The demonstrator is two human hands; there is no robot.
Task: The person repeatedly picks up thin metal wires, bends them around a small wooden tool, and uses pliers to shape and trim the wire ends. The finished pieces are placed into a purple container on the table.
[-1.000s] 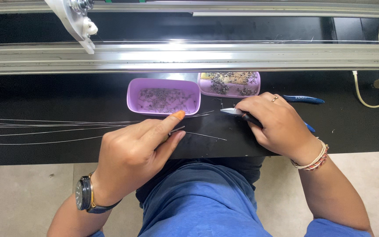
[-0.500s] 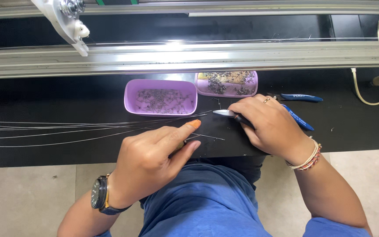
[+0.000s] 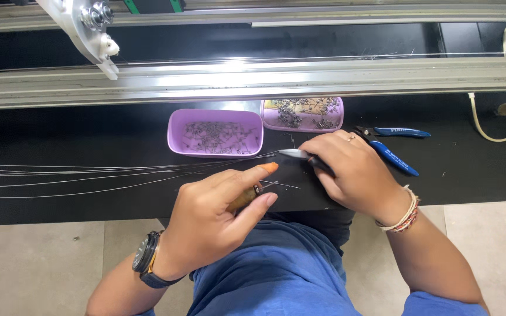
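Note:
My left hand (image 3: 218, 216) is closed around a small wooden-handled tool (image 3: 242, 200), forefinger stretched forward, at the near edge of the black bench. My right hand (image 3: 352, 172) grips a slim metal tool (image 3: 295, 154) whose tip points left toward the ends of several thin wires (image 3: 89, 175). The wires run in from the left across the bench and meet between my hands. A purple tray (image 3: 174, 131) with small metal parts sits just beyond the wire ends.
A second purple tray (image 3: 339, 117) of small metal bits stands behind my right hand. Blue-handled pliers (image 3: 396, 146) lie to the right. An aluminium rail (image 3: 323, 76) spans the back, with a bracket (image 3: 89, 29) at top left. A cable (image 3: 487, 129) lies far right.
My left hand has slid a little right and nearer, showing the wooden handle in its grip. My right hand stays on the metal tool at the wire ends.

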